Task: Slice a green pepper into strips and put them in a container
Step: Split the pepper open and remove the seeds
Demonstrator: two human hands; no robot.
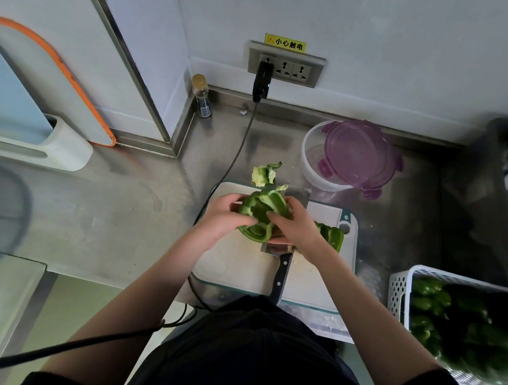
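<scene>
I see both hands on the pepper (260, 214) above the board (240, 268). L hand (223, 217) & R hand (292, 226) fingers clamped round it. Knife (281, 274) lies below, tub (313, 163) behind.

A single head-worn wide-angle view looks steeply down, close over the cutting board (240, 268) toward the wall.

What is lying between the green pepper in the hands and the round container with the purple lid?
In the head view, a pale core scrap lies beyond the green pepper; then bare steel counter up to the container under its purple lid.
</scene>
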